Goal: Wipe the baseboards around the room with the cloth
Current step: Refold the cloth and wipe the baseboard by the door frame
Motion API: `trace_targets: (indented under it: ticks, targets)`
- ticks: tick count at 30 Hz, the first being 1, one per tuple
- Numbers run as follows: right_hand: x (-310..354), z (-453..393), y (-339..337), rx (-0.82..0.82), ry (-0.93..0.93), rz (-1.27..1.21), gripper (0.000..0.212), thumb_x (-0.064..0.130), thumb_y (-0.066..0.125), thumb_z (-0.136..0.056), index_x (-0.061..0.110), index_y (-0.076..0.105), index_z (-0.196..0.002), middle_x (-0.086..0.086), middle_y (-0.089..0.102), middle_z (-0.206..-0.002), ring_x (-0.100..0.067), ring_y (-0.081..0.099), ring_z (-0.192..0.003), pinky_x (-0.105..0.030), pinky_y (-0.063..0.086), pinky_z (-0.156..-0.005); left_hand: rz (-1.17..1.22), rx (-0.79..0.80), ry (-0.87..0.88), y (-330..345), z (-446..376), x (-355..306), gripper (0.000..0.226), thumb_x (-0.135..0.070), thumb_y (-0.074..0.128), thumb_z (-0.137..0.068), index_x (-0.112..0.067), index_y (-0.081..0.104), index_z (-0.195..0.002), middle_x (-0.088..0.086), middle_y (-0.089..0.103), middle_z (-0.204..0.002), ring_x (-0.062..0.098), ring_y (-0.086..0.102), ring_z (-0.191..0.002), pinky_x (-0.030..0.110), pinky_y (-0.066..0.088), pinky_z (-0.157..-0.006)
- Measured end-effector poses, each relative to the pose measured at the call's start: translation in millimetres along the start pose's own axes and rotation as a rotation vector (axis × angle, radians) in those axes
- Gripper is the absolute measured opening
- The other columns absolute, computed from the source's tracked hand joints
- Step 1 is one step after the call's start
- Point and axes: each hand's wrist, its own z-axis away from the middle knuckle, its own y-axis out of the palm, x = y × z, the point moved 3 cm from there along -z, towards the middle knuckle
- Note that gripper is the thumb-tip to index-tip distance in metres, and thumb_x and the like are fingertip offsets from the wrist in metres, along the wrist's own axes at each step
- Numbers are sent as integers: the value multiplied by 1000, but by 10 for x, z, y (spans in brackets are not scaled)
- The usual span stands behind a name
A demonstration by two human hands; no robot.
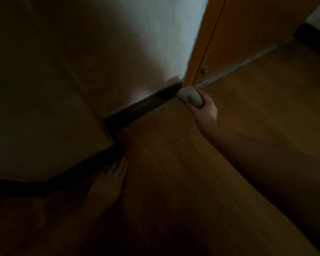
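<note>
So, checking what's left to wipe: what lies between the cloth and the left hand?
In the head view, a dark baseboard stretch and a jutting wall corner lie between the cloth and the left hand.

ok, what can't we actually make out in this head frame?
- Cloth contact: the wad covers the baseboard end at the door frame.
- Right hand fingers: hidden behind the cloth.
- Left hand: deep shadow; flat on the floor, detail lost.
- Baseboard dirt: too dark and blurred.
- Far baseboard, upper right: cut by the frame edge.
</note>
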Motion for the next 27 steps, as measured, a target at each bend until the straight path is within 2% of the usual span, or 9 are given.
trace_targets:
  ticks: [3, 5, 8, 9, 12, 15, 21, 25, 27]
  targets:
    - [-57, 173, -148, 10, 52, -63, 59, 36, 79, -81, 30, 55, -134, 4, 59, -131, -14, 58, -117, -40, 53, -98, -90, 10, 26, -8, -49, 22, 93, -67, 26, -97, -9, -22, -152, 13, -33, -154, 29, -7, -152, 43, 15, -120]
    - [-98, 290, -274, 13, 83, -97, 59, 33, 80, -81, 29, 56, -134, 5, 60, -130, -13, 60, -115, -39, 54, -96, -170, -39, 184, -141, -40, -13, 93, -65, 33, -97, -6, -9, -155, 22, -25, -156, 35, -8, -151, 44, 14, -121]
    - [-103, 482, -539, -19, 117, -150, 59, 29, 81, -81, 25, 57, -134, 5, 62, -126, -8, 62, -111, -36, 55, -96, -306, -283, 497, -439, -123, -136, 83, -63, 62, -84, -5, 50, -142, 26, 38, -150, 35, 43, -137, 45, 47, -101]
    - [-84, 545, -644, -29, 125, -160, 58, 28, 81, -81, 24, 57, -134, 6, 63, -125, -6, 62, -110, -34, 55, -95, -272, -335, 522, -556, -168, -190, 78, -62, 59, -86, -7, 52, -141, 23, 41, -149, 34, 49, -133, 44, 49, -99]
    - [80, 736, -1009, -61, 145, -164, 55, 27, 81, -82, 26, 58, -132, 9, 64, -123, -3, 63, -109, -31, 55, -94, -193, -275, 532, -844, -352, -425, 74, -60, 18, -96, -18, 11, -157, 13, 4, -163, 31, 20, -150, 43, 28, -115]
    - [415, 894, -1426, -80, 160, -115, 55, 29, 80, -82, 25, 57, -133, 8, 63, -124, -3, 62, -110, -30, 55, -95, -184, -246, 520, -1244, -335, -727, 75, -66, 1, -92, -25, -22, -151, 6, -20, -162, 25, -9, -152, 42, 5, -120]
    - [1295, 1376, -2177, -183, 298, -238, 56, 29, 81, -81, 29, 57, -131, 11, 66, -120, -1, 63, -108, -27, 55, -92, -134, -457, 703, -2392, 553, -1210, 67, -60, 25, -100, -22, 22, -155, 4, 23, -162, 27, 25, -148, 52, 32, -115]
    - [2096, 1851, -2686, -191, 426, -316, 57, 34, 81, -80, 29, 57, -131, 14, 67, -116, -1, 64, -105, -25, 56, -87, -7, -479, 717, -3182, 1417, -1344, 67, -60, 28, -100, -20, 24, -153, 8, 30, -159, 28, 32, -145, 50, 35, -114]
    - [2582, 2106, -2948, -192, 474, -371, 51, 34, 80, -81, 33, 59, -127, 15, 68, -114, -3, 66, -102, -25, 56, -82, 46, -426, 676, -3630, 1838, -1351, 74, -67, 22, -98, -21, 18, -155, 7, 25, -161, 27, 25, -148, 48, 30, -116]
